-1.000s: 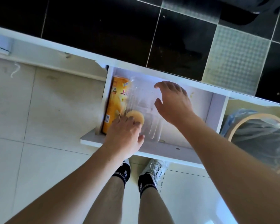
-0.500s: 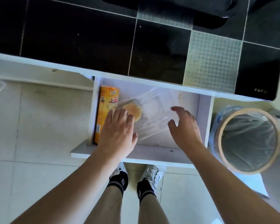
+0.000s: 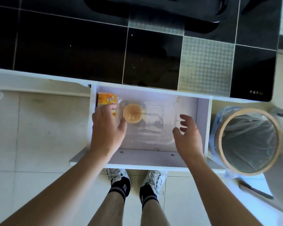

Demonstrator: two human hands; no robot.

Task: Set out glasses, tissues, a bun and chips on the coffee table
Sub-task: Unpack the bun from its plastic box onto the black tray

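In the open drawer (image 3: 147, 158) | head view: bun (image 3: 132, 113) sits inside clear plastic box (image 3: 153, 123), orange chips carton (image 3: 106, 101) just left of it | left hand (image 3: 105, 129) spread, palm down over carton, holding nothing | right hand (image 3: 187, 136) wide, empty, beside box's right edge | bin (image 3: 248, 141) right of drawer.

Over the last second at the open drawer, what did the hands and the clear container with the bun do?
The right hand drew back from the drawer's far side to the clear container's right end, open. The left hand shifted from the bun towards the orange chips tube, partly covering it. The container turned and now lies squarer in the drawer. Nothing has been lifted out; the bin stays put.
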